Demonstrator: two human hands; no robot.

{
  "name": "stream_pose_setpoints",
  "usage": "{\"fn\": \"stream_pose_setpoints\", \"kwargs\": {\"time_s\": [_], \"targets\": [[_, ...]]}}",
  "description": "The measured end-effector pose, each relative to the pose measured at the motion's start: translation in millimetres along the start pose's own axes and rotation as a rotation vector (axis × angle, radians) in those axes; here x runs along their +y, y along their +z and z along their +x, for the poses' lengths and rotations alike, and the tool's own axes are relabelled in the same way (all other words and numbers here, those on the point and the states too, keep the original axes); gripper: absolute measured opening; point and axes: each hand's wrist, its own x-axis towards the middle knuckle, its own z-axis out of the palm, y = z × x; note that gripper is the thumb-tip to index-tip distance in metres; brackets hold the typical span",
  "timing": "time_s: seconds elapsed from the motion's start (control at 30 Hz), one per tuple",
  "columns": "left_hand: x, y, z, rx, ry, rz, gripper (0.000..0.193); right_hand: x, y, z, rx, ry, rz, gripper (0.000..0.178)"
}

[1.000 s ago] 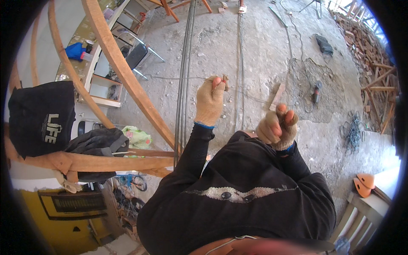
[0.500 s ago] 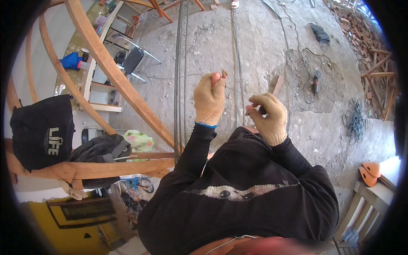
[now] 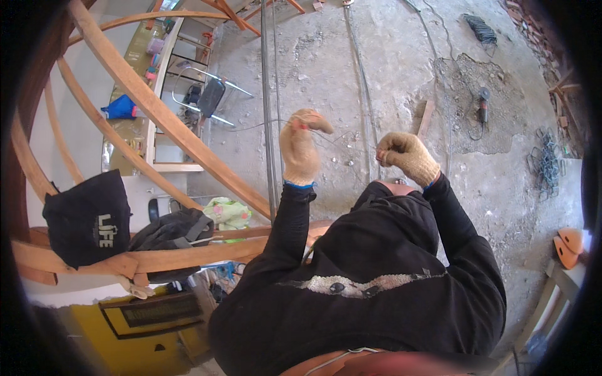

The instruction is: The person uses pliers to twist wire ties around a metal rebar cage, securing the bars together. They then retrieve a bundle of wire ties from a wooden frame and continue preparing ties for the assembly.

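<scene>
My left hand (image 3: 300, 149), in a beige knitted glove, is raised with its fingers bent over to the right and the thumb against them. Motion smears its fingertips. My right hand (image 3: 409, 156), gloved alike, is closed in a pinch a short way to the right and lower. What either hand holds is too small to make out. A thin dark strand (image 3: 338, 136) shows between the hands, but I cannot tell whether they grip it. Long dark rods (image 3: 270, 81) run lengthwise just left of my left hand.
Curved wooden beams (image 3: 135, 94) and a hanging black bag (image 3: 88, 219) crowd the left, with a chair (image 3: 213, 98) beyond. On the rough concrete lie a wood piece (image 3: 426, 118), an angle grinder (image 3: 483, 108), a cable coil (image 3: 481, 30) and blue rope (image 3: 547, 164). An orange helmet (image 3: 569, 247) sits right.
My left fingers have tipped from pointing up to bending rightward. My right hand has moved slightly right and its fingers have closed together. The whole view has shifted a little.
</scene>
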Motion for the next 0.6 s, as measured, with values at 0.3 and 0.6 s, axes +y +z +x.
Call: {"fn": "stream_pose_setpoints", "kwargs": {"time_s": [0.3,0.6], "targets": [[-4.4,17.4,12.8,0.231,-0.248,-0.093,0.053,63.8,-21.4,-35.7,-0.368,0.246,0.31,0.015],[-12.3,33.6,-6.0,0.143,-0.497,-0.002,0.045,52.9,-118.8,-32.3,1.295,0.033,-0.192,0.028]]}}
